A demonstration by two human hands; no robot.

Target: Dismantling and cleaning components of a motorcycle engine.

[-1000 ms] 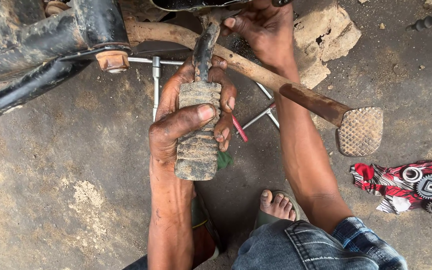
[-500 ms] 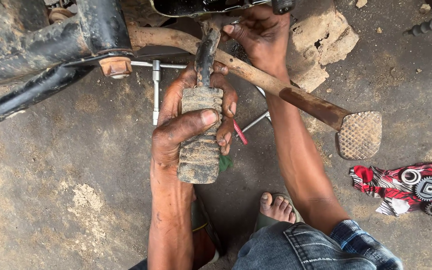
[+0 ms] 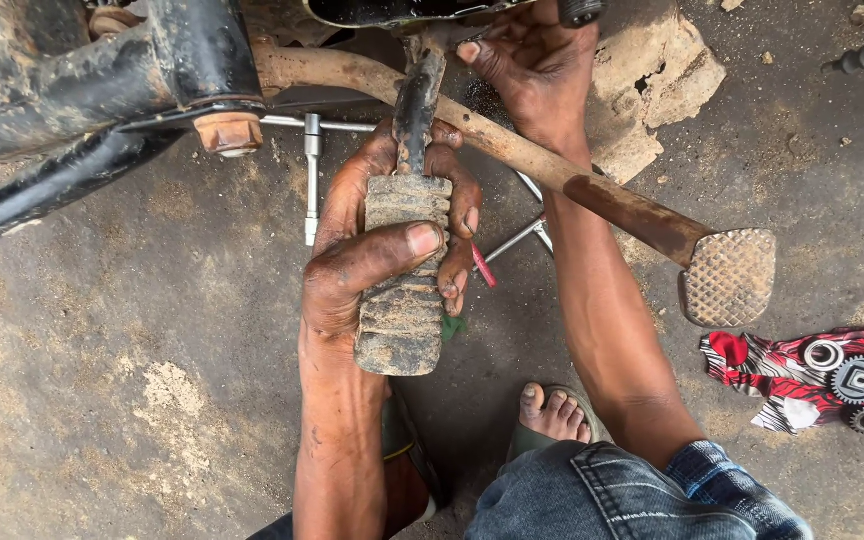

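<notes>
My left hand (image 3: 377,255) is wrapped around a dirty ribbed rubber footrest (image 3: 402,300) that sticks out from the underside of a motorcycle on a black metal stem (image 3: 414,105). My right hand (image 3: 532,65) reaches higher up, its fingers at the joint where that stem meets the frame; what it holds there is hidden. A rusty brake pedal lever (image 3: 552,175) with a cross-hatched foot pad (image 3: 730,278) runs diagonally beneath my right forearm.
A black frame tube (image 3: 102,90) with a rusty nut (image 3: 229,132) crosses the top left. A cross wrench (image 3: 312,180) lies on the concrete floor behind my hands. At the right, gears (image 3: 857,380) rest on a red patterned cloth (image 3: 752,375). My sandalled foot (image 3: 552,415) is below.
The view has shifted slightly. My left hand stays gripped on the footrest, and my right hand stays at the joint above it.
</notes>
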